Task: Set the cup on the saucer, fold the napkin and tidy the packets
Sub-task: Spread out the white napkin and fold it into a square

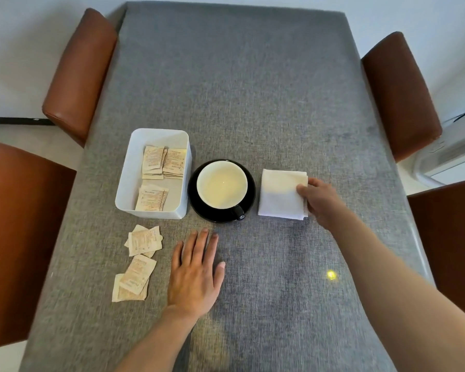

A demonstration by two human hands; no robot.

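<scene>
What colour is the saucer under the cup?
Black, glossy; the saucer shows clearly in the head view.

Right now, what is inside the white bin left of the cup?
The white bin holds tan packets in overlapping piles, some at the far end, some against the near wall. Lower packets and the floor beneath them are covered.

One cup [221, 184], perhaps ten packets [145, 240].
</scene>
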